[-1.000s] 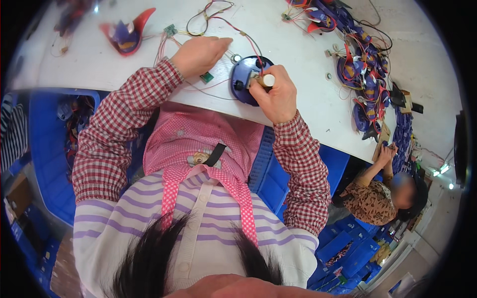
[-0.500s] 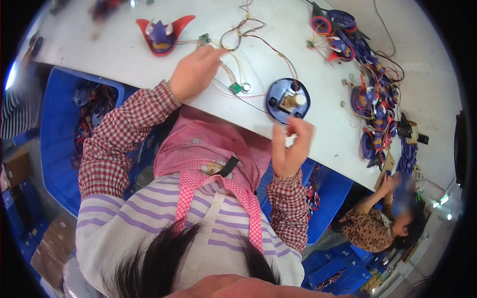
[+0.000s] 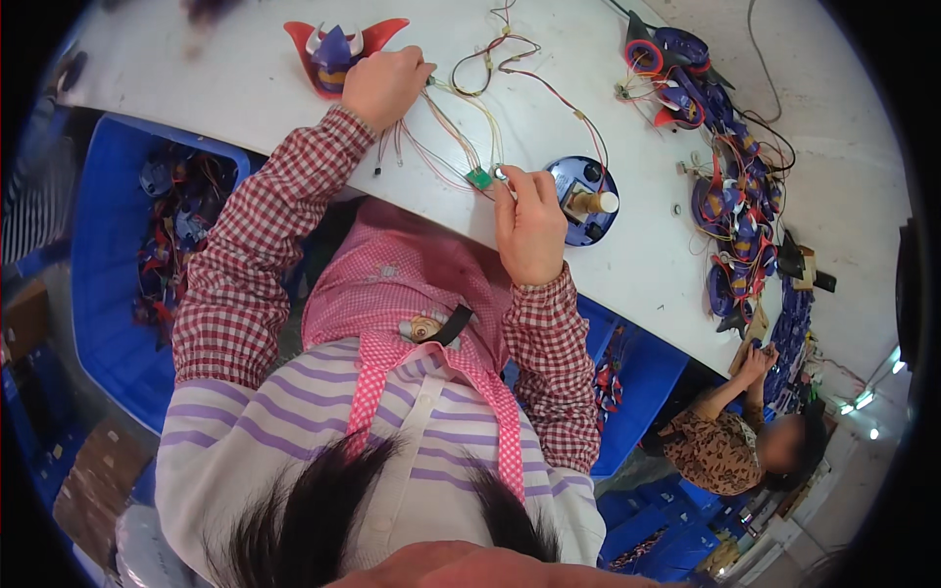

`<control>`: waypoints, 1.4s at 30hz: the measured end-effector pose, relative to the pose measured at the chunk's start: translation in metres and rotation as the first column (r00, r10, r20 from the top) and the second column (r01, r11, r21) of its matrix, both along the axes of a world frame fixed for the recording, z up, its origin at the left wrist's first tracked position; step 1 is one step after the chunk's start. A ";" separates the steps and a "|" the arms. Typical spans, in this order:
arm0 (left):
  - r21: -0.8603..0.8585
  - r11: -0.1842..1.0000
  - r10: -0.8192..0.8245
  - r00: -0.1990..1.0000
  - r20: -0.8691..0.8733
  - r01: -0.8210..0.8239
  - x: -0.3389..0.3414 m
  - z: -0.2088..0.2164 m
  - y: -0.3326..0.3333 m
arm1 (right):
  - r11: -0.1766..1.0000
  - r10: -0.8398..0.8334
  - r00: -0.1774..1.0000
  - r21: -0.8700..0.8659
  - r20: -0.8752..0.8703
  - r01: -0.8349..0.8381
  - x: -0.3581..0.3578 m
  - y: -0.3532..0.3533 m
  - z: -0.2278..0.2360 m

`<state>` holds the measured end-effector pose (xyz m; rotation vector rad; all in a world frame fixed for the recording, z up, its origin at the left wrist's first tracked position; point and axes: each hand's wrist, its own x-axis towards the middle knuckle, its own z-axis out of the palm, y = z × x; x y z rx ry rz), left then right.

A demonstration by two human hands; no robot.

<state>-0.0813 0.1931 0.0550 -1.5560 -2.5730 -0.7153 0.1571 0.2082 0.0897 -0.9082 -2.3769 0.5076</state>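
My left hand (image 3: 388,86) is closed with its fingertips on a small wired circuit board (image 3: 429,80), mostly covered by the fingers. Just behind it lies a purple toy head (image 3: 335,49) with red wings and pale horns. My right hand (image 3: 532,225) pinches a small round silver part (image 3: 501,172) beside a green circuit board (image 3: 478,178). Thin coloured wires (image 3: 453,127) run between the two boards. Right of my right hand rests a round dark-blue housing (image 3: 572,176), with a white-tipped cylinder (image 3: 595,202) standing up in it.
Looped dark cables (image 3: 490,61) lie on the white table (image 3: 245,88). A long pile of wired purple-and-red toy parts (image 3: 730,211) lines the right side. Blue bins (image 3: 93,284) of parts stand below the near edge. Another person (image 3: 720,446) works at the far right.
My right hand has moved left from the round housing to the silver part. My left hand has shifted up to the wired board by the toy head, which now sits partly behind it.
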 end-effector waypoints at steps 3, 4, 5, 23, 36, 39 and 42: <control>0.052 0.999 -0.004 0.994 0.111 -0.002 -0.003 -0.008 0.000 | 1.000 0.024 0.998 0.008 0.052 -0.024 -0.003 -0.001 0.000; 0.068 0.998 -0.004 0.989 0.147 -0.006 -0.004 -0.010 0.000 | 0.999 0.034 0.997 0.009 0.069 -0.034 -0.005 -0.002 -0.001; 0.067 0.998 -0.009 0.989 0.150 -0.001 -0.003 -0.011 0.001 | 1.000 0.029 0.997 0.008 0.072 -0.030 -0.007 -0.002 -0.003; 0.477 0.820 -0.402 0.911 0.088 0.316 0.066 0.021 -0.058 | 0.962 0.055 0.997 -0.264 -0.046 -0.065 -0.014 0.017 -0.003; 0.385 0.878 -0.420 0.843 0.335 0.285 0.077 0.016 -0.068 | 0.389 -0.210 0.925 -0.895 -0.317 -0.218 -0.011 0.026 0.004; 0.314 0.947 -0.305 0.486 0.819 0.066 0.089 0.033 -0.072 | 0.146 -0.316 0.870 -0.925 -0.379 -0.350 -0.012 0.017 0.002; 0.348 0.935 -0.329 0.201 0.923 -0.069 0.092 0.028 -0.077 | 0.059 -0.345 0.849 -0.912 -0.401 -0.407 -0.016 0.005 0.001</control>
